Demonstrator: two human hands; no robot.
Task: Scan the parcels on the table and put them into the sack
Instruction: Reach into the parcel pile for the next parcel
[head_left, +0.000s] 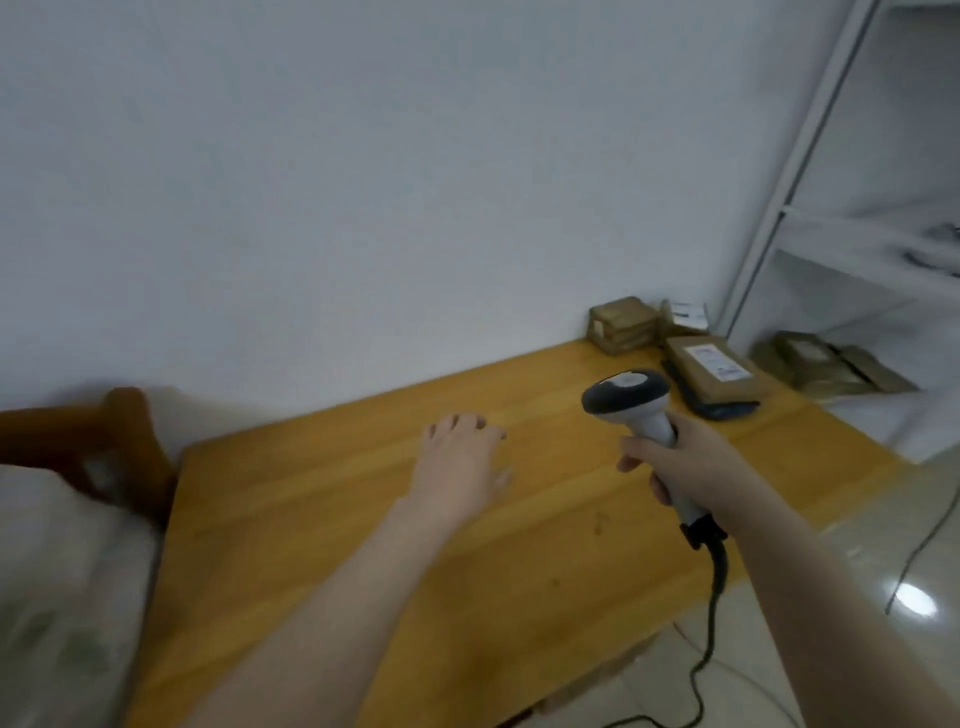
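Big wooden surface (363, 519), sack (62, 571) slumped at its left edge, parcels (711, 369) piled in the far right corner. Right grip (675, 462) is wrapped round the scanner (628, 400); left grip (462, 457) is loose and empty. I'd pull the label-up parcel closer first, keeping the label facing the scanner.

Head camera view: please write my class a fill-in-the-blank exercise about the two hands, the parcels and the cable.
1. The right hand grips a handheld ____ by its handle.
2. The left hand, fingers relaxed, holds ____.
3. The brown parcels sit at the far end of the wooden ____.
4. The black cable hangs down to the ____.
Missing words: scanner; nothing; table; floor.
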